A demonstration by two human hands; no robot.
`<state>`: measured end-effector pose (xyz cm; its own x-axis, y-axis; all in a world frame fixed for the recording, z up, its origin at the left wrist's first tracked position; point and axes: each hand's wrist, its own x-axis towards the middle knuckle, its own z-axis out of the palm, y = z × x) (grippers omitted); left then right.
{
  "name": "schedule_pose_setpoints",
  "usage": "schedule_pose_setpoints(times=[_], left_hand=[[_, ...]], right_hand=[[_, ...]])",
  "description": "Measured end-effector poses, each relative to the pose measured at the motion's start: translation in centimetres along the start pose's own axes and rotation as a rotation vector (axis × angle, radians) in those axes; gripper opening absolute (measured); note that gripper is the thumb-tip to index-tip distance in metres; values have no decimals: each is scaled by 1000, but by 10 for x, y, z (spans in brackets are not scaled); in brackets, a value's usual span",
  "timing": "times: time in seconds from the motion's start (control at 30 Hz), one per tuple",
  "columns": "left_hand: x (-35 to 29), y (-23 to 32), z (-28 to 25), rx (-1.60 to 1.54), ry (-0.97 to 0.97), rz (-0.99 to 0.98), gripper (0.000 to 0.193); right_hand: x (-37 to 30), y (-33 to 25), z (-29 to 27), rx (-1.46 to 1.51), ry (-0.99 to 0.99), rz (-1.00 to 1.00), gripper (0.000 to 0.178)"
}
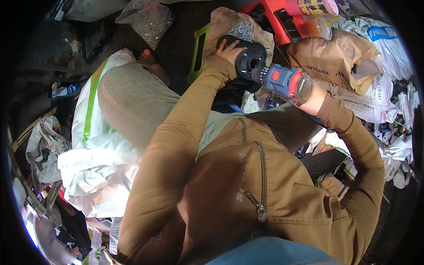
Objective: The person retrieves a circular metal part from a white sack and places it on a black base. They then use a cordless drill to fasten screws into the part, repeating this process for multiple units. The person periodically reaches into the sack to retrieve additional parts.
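My right hand [314, 100] grips a blue-and-red cordless drill [279, 80], its chuck pointing left. The drill's tip meets, or comes very close to, a black round plastic part [257, 56] with a hole in its middle; the exact contact is hidden. Holding that part from the left is my left hand [230, 52], fingers spread over its top, thumb side out of clear sight. Just beyond the part, a pile of silver screws [241, 31] lies on a beige cloth [223, 20].
A red plastic stool [273, 20] stands at the far right, with a cup [317, 27] by it. Brown paper sacks [335, 57] crowd the right side. A green frame [200, 53] and a clear bag [152, 22] lie far left; white sacks [99, 168] sit beside my left leg.
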<state>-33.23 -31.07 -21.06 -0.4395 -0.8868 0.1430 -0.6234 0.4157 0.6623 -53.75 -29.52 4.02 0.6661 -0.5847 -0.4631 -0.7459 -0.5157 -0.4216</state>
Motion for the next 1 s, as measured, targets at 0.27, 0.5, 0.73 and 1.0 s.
schedule_pose_setpoints(times=[0.27,0.5,0.73,1.0], left_hand=[[0,0,0,-25,12,6,77],[0,1,4,-27,77,12,74],[0,-1,11,-25,128,22,73],[1,1,4,12,35,41,82]], right_hand=[[7,-3,-9,-179,-180,-11,21],[15,2,-2,-128,-153,-40,22],[17,15,1,-170,-179,5,19],[3,-34,-19,112,-42,398,42]])
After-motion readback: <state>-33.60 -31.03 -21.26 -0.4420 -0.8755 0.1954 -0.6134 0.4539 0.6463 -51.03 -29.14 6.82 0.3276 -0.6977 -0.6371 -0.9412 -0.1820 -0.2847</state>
